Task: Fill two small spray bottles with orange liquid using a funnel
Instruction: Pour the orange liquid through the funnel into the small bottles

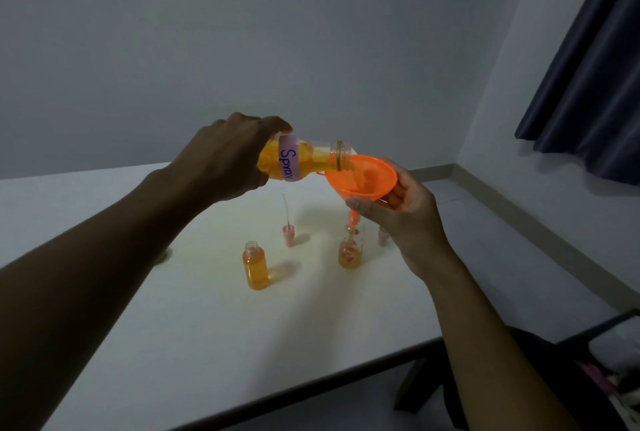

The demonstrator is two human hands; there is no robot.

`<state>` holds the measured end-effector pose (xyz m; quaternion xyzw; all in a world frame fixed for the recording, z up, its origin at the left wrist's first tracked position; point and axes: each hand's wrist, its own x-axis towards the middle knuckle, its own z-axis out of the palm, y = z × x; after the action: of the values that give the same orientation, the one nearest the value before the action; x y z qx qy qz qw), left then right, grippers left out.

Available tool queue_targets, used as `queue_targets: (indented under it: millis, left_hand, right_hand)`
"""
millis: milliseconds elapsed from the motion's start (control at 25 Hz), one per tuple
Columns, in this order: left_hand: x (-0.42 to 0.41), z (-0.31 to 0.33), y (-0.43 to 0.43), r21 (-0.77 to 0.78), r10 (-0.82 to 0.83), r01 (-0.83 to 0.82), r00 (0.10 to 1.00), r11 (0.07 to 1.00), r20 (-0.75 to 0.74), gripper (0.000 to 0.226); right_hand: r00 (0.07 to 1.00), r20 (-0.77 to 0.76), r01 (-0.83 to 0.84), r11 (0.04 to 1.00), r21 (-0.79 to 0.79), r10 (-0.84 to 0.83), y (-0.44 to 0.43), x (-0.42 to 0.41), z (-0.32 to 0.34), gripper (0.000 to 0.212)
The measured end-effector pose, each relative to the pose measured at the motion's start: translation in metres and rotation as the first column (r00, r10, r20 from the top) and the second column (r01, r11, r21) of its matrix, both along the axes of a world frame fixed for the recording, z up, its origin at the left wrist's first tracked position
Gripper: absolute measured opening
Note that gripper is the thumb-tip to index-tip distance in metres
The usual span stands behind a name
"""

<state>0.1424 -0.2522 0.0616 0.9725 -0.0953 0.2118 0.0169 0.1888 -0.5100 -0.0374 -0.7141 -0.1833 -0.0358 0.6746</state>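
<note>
Head view looks down on my two bare arms reaching over a white table (pixel 194 344). My left hand (pixel 228 157) has its grip wrapped around the body of a clear supply bottle (pixel 304 160) of orange liquid with a pale purple label reading "Spray"; I hold it tipped nearly level, its uncapped mouth resting over the near-left rim of an orange funnel (pixel 362 176). My right hand (pixel 398 219) cups that funnel from below and from the right, fingers closed on the cone under its rim. The funnel's spout points down into the neck of a small clear spray bottle (pixel 351 248) standing upright on the table, which has a red pattern on its side and only a shallow layer of orange at the bottom. To its left and nearer to me stands a second small spray bottle (pixel 255 268), open at the top and filled with orange liquid almost to the shoulder. Between the two and farther back, a pink spray cap (pixel 288 235) stands on the table with its thin dip tube sticking up. Another pink piece (pixel 382 236) sits just behind my right hand, mostly hidden. A dark blue curtain (pixel 588 67) hangs at the far right.
</note>
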Motion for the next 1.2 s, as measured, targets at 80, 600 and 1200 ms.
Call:
queue_targets:
  millis: [80, 600, 1200]
  left_hand:
    - [-0.0003, 0.0003, 0.0003, -0.002, 0.005, -0.005, 1.0, 1.0, 0.004, 0.076]
    - [-0.0008, 0.0022, -0.0007, -0.002, -0.003, 0.003, 1.0, 1.0, 0.0, 0.074]
    - [-0.0015, 0.0023, -0.0021, -0.003, 0.012, -0.012, 1.0, 1.0, 0.003, 0.074]
  right_hand:
    - [1.0, -0.006, 0.004, 1.0, -0.007, -0.004, 0.0004, -0.0003, 0.0004, 0.08]
    - [0.999, -0.018, 0.026, 0.999, -0.046, -0.027, 0.0011, 0.0006, 0.0018, 0.088]
    - [1.0, -0.01, 0.026, 0.998, -0.059, -0.027, 0.0019, 0.0014, 0.0016, 0.088]
